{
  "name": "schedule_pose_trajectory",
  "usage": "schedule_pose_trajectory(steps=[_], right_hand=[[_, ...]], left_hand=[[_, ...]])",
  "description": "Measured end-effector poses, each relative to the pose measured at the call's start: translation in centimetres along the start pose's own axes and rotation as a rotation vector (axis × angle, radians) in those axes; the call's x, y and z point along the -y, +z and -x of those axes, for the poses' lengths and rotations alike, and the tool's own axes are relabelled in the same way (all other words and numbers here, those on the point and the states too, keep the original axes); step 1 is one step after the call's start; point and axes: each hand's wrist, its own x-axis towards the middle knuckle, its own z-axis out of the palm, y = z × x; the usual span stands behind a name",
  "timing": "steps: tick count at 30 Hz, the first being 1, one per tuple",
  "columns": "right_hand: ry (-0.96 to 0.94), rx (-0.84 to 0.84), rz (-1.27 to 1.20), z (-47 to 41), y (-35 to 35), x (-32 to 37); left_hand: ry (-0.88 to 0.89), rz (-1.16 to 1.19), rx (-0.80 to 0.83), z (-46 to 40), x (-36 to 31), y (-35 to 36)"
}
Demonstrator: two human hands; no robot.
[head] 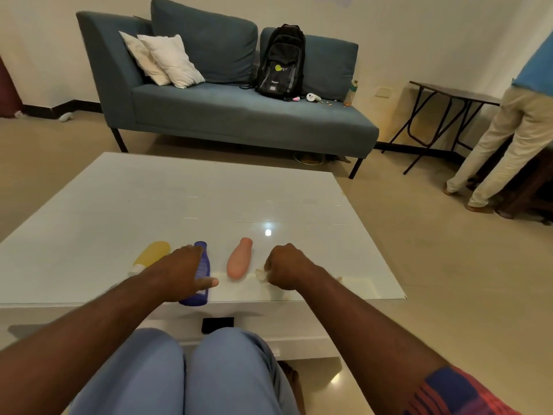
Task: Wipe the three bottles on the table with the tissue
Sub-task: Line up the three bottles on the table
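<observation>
Now the left hand [182, 272] spreads open over the blue bottle [200, 275] to steady it; right hand [285, 266] fists the tissue [261, 274], ready to wipe.

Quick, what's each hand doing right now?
Left hand: open, fingers spread over the blue bottle, not gripping it.
Right hand: closed in a fist, holding the tissue.

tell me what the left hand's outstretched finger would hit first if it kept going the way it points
Probably the pink bottle. The left hand lies over the blue bottle, its finger aimed right along the table's near edge, toward the pink bottle's base. Depth is unclear, so it might slip just in front.
</observation>
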Motion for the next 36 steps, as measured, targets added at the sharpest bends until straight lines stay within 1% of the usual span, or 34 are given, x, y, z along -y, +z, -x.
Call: schedule_pose_trajectory(steps=[3,7,11,13,15,17,18,20,22,24,27,30,32,34,36], right_hand=[[0.022,-0.111,0.018,-0.3,0.4,-0.3],[0.056,-0.202,-0.038,-0.8,-1.3,-0.8],[0.057,-0.24,-0.116,-1.0,-4.3,0.4],[0.055,-0.266,-0.174,-0.7,-5.0,1.2],[0.048,-0.355,-0.242,0.1,-4.5,1.2],[0.048,-0.397,-0.291,1.2,-3.3,0.3],[0.059,-0.369,-0.284,1.3,-2.6,-0.1],[0.091,-0.315,-0.264,1.4,-2.2,-0.9],[0.105,-0.316,-0.307,1.4,-2.7,-1.1],[0.085,-0.344,-0.33,1.2,-3.6,-1.1],[0.048,-0.319,-0.342,1.0,-4.2,-0.6],[0.033,-0.282,-0.351,0.7,-4.4,-0.1],[0.026,-0.274,-0.354,0.6,-4.7,0.0],[0.026,-0.272,-0.355,0.5,-5.0,0.0],[0.026,-0.272,-0.359,0.5,-5.1,-0.1]], left_hand=[[-0.06,0.047,-0.056,0.1,-0.2,-0.5],[-0.118,0.116,-0.163,-0.1,1.3,-1.2],[-0.194,0.226,-0.321,0.7,3.5,-1.4],[-0.182,0.24,-0.384,1.4,4.4,-1.4],[-0.111,0.209,-0.331,2.4,4.2,-1.2],[-0.024,0.158,-0.21,3.5,3.1,-0.6],[0.022,0.105,-0.158,3.6,2.6,-0.2],[0.105,-0.089,-0.036,3.4,1.8,0.8],[0.132,-0.261,0.016,2.7,1.6,1.8],[0.114,-0.296,0.014,1.6,1.4,2.2],[0.089,-0.223,0.016,0.2,1.3,1.6],[0.105,-0.176,0.012,-0.8,1.4,1.3],[0.088,-0.117,-0.024,-1.0,1.4,1.0],[-0.015,-0.031,-0.114,-1.4,1.7,0.2],[-0.156,-0.009,-0.228,-2.0,2.9,-0.5]])
